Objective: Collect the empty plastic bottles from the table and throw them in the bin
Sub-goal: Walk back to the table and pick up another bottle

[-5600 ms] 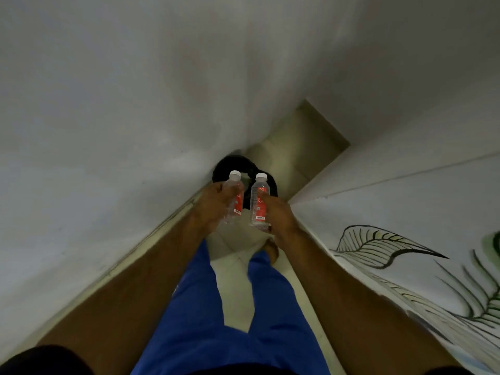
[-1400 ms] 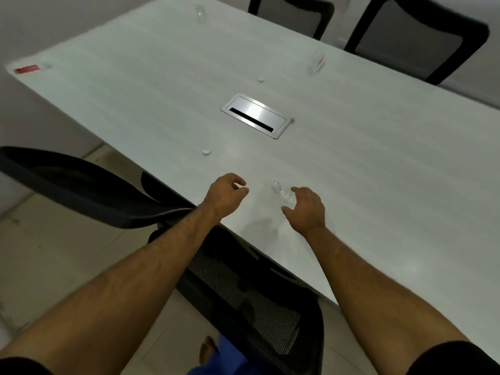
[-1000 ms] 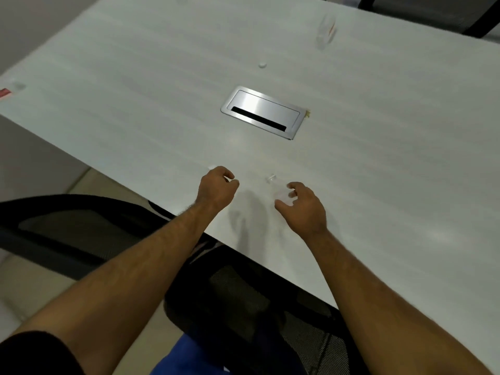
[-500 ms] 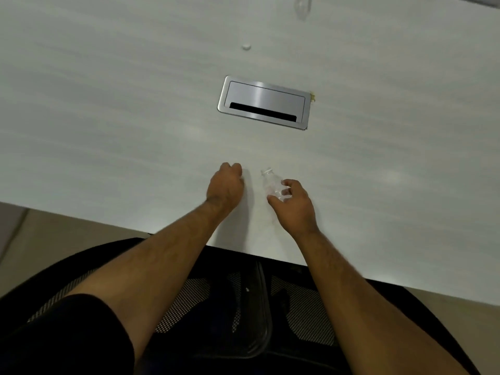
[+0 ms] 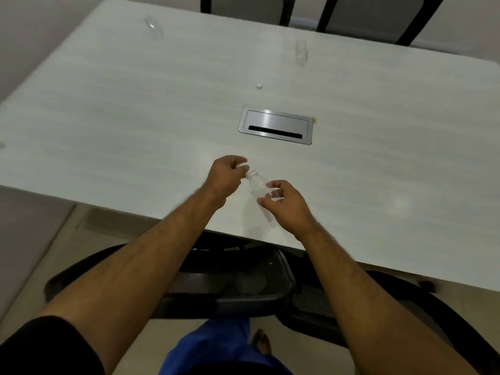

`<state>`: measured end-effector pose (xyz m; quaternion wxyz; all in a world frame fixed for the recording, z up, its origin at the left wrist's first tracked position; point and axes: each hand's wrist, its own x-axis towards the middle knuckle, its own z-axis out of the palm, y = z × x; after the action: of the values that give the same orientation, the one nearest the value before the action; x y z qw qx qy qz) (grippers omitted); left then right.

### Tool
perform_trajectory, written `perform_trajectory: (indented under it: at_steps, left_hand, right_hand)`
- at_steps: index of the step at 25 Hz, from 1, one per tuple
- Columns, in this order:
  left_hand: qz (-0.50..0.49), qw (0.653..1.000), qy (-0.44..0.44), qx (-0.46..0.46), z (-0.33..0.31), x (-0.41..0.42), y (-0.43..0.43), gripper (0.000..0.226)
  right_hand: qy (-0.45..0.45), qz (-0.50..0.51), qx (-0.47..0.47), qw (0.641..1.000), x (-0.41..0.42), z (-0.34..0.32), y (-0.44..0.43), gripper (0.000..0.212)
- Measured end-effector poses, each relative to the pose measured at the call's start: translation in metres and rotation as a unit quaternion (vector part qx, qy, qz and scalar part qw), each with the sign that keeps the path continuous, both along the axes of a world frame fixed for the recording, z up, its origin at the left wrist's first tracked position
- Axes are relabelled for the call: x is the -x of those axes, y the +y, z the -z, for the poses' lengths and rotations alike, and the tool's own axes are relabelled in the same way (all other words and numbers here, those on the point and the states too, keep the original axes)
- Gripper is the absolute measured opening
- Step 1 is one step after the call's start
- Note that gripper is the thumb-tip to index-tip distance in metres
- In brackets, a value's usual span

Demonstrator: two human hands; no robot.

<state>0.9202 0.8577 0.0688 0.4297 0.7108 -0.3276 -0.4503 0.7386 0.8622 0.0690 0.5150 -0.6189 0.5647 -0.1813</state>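
My right hand point(image 5: 286, 205) grips a clear, label-free plastic bottle point(image 5: 258, 186), tilted with its open neck toward my left hand, just above the white table point(image 5: 135, 117) near its front edge. My left hand point(image 5: 226, 174) is closed on a small white cap right at the bottle's mouth. Two more clear bottles stand farther off: one at the far left point(image 5: 154, 27), one at the far right point(image 5: 301, 54). A loose white cap point(image 5: 259, 85) lies between them and the centre. The bin is out of view.
A metal cable hatch point(image 5: 276, 126) is set into the middle of the table. Black mesh chairs point(image 5: 243, 288) stand tucked under the near edge, below my arms. Two dark chairs point(image 5: 378, 20) stand at the far side.
My right hand has lifted the bottle off the table and tilted it. My left hand has picked up the cap and brought it to the bottle's mouth. The camera has tipped up.
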Motion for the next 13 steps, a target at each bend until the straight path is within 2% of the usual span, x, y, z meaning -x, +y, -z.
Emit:
perform_trajectory:
  at_steps: [3,5,10,13]
  left_hand:
    - [-0.032,0.994,0.095,0.049,-0.059,-0.009,0.046,0.025]
    - [-0.06,0.988,0.119,0.075,-0.085,-0.021,0.085,0.026]
    - [-0.225,0.963,0.08,0.126,-0.111,-0.075,0.174,0.026]
    - [-0.317,0.937,0.072,0.13,-0.119,-0.131,0.226,0.024]
  right_hand:
    - [-0.048,-0.038,0.018,0.998,-0.023,-0.036,0.029,0.046]
    - [-0.073,-0.057,0.042,0.995,-0.047,-0.057,0.055,0.044]
    - [-0.061,-0.1,0.143,0.983,-0.125,-0.085,0.129,0.051]
    - [0.005,-0.122,0.287,0.95,-0.193,-0.098,0.181,0.053]
